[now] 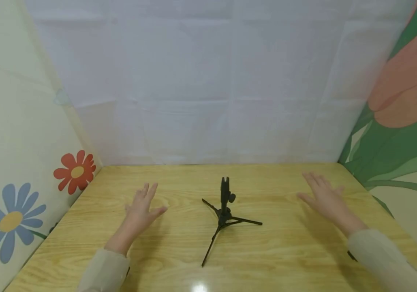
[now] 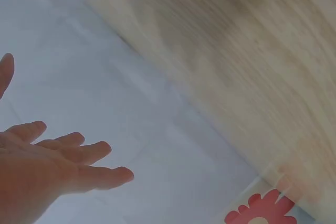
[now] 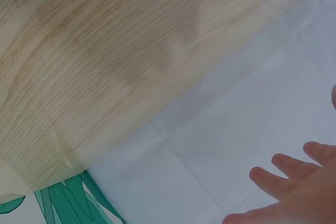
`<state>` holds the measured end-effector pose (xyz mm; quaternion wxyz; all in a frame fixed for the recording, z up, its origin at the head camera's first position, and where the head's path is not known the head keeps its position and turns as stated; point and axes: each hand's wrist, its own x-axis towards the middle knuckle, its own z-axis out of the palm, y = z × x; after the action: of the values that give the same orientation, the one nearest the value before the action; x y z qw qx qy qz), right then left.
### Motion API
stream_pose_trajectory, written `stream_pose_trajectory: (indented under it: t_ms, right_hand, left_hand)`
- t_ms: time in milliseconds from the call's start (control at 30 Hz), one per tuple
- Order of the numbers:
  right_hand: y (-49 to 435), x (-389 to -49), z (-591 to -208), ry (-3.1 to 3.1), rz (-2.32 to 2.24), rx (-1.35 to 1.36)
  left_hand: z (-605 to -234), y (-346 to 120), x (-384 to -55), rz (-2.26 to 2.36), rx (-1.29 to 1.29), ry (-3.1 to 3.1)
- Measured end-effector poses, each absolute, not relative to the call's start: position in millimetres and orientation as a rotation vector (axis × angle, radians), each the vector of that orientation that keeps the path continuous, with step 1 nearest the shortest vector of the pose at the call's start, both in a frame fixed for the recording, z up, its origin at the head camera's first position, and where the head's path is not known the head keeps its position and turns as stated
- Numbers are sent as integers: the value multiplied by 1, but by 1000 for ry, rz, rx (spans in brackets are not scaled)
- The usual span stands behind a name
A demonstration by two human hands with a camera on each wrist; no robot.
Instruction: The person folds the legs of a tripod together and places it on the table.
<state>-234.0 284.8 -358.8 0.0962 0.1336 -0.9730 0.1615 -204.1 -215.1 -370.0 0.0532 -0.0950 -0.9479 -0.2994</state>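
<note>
A small black tripod stand stands upright on the wooden table, its three thin legs spread and a knob on the right of its post. To its left, my left hand hovers with fingers spread and holds nothing. My right hand is off to the stand's right, fingers also spread, touching nothing. The left wrist view shows the left hand with straight, parted fingers. In the right wrist view the right hand appears at the lower right corner, partly cut off by the frame.
The wood-grain table meets a white creased sheet at the back. A panel with a red flower and a blue flower borders the left side. On the right is a panel with green leaves and a pink tulip.
</note>
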Motion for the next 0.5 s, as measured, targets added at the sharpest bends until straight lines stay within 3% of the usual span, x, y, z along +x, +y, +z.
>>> stream_pose_trajectory:
  t_ms: [500]
  right_hand:
    - [268,-215,-354,-2621,411,554]
  left_hand:
    - [-349,-189,-192,-1146,-431,-2770]
